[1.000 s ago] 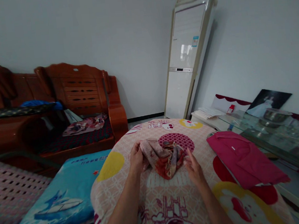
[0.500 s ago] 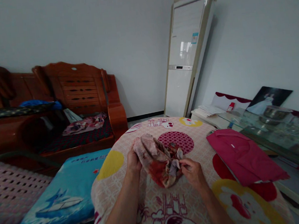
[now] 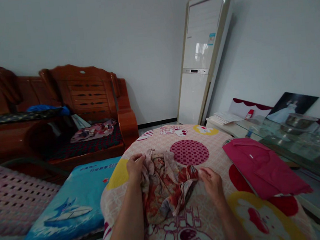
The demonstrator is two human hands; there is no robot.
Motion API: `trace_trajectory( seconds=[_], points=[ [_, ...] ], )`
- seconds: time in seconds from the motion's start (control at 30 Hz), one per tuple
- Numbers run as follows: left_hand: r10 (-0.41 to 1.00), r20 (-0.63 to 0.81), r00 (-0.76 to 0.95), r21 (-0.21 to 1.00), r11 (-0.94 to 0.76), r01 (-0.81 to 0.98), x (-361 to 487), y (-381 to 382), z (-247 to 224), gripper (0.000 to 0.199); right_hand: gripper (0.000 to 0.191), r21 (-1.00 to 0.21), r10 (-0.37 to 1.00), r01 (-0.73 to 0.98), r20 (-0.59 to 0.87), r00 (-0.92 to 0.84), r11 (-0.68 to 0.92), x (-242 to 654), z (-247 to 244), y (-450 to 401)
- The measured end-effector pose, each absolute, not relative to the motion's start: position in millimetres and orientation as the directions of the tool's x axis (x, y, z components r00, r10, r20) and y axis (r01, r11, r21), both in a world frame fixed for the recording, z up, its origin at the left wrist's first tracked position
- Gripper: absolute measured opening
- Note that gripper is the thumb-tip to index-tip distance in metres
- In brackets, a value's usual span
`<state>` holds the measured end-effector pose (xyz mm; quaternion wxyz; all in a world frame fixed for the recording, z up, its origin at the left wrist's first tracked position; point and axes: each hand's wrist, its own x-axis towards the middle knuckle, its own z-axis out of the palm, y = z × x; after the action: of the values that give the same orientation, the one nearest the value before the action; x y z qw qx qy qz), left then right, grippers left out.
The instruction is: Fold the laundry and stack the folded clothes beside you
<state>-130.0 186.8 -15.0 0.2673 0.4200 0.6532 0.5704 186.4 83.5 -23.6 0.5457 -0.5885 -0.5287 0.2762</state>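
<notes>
A crumpled piece of thin patterned cloth [image 3: 166, 183], in red, brown and greyish pink, lies over the near part of the round table. Its kind cannot be made out from the folds. At its upper left edge, my left hand [image 3: 135, 167] pinches the fabric between thumb and fingers. My right hand [image 3: 211, 181] has its fingertips closed on a bunched corner at the cloth's right side. Between the two hands the fabric hangs in loose folds, its lower part resting on the printed tablecloth [image 3: 213, 145].
To the right lies a folded pink garment [image 3: 263, 166], beside a glass-topped stand [image 3: 280, 138] with a metal bowl. A blue cushion [image 3: 69, 211] and a woven pink chair back [image 3: 17, 201] are at left. Behind stand a wooden sofa [image 3: 86, 93] and a tall air conditioner [image 3: 197, 63].
The cloth has been opened out lower and wider, showing more of its red-brown print. My left hand moved a little left, and my right hand slightly right with the corner.
</notes>
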Motion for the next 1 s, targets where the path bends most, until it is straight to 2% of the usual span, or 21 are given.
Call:
trace_trajectory(
  seconds=[0.07, 0.17, 0.3, 0.4, 0.5, 0.6, 0.7, 0.77, 0.83, 0.9, 1.0],
  points=[
    [0.841, 0.132, -0.525, 0.931, 0.076, 0.356, -131, 186, -13, 0.037, 0.055, -0.902, 0.895, 0.402, 0.302, 0.329, 0.157, 195, -33, 90],
    [0.853, 0.127, -0.506, 0.844, 0.175, 0.507, -131, 186, -8, 0.041, 0.06, -0.849, 0.891, 0.486, 0.369, 0.266, 0.207, 191, -42, 97],
    [0.897, 0.079, -0.435, 0.776, 0.219, 0.592, -129, 187, -7, 0.042, 0.047, -0.742, 0.879, 0.598, 0.46, 0.126, 0.303, 167, -43, 104],
    [0.929, 0.09, -0.358, 0.785, 0.155, 0.6, -125, 187, -9, 0.039, 0.031, -0.743, 0.885, 0.579, 0.46, 0.076, 0.336, 155, -34, 101],
    [0.938, 0.125, -0.322, 0.859, 0.06, 0.508, -122, 186, -8, 0.036, 0.02, -0.84, 0.94, 0.479, 0.332, 0.08, 0.256, 159, -20, 91],
    [0.91, 0.16, -0.383, 0.941, -0.024, 0.337, -121, 183, -4, 0.036, 0.019, -0.96, 0.992, 0.265, 0.112, 0.061, 0.093, 178, -8, 79],
    [0.899, 0.124, -0.421, 0.981, -0.046, 0.19, -118, 180, 2, 0.036, 0.02, -0.999, 0.996, 0.041, -0.033, -0.078, -0.03, 203, 0, 67],
    [0.916, 0.105, -0.388, 0.99, -0.059, 0.128, -114, 177, 6, 0.034, 0.023, -0.996, 0.978, -0.02, -0.079, -0.191, -0.085, 216, 2, 60],
    [0.932, 0.116, -0.345, 0.992, -0.091, 0.086, -108, 175, 9, 0.033, 0.027, -0.991, 0.953, 0.0, -0.127, -0.276, -0.133, 224, 0, 57],
    [0.95, 0.139, -0.28, 0.99, -0.126, 0.061, -102, 172, 11, 0.031, 0.03, -0.984, 0.944, 0.086, -0.173, -0.28, -0.154, 225, -3, 58],
    [0.968, 0.136, -0.213, 0.991, -0.132, 0.036, -99, 171, 11, 0.028, 0.034, -0.962, 0.982, 0.244, -0.151, -0.113, -0.12, 218, -10, 68]
  ],
)
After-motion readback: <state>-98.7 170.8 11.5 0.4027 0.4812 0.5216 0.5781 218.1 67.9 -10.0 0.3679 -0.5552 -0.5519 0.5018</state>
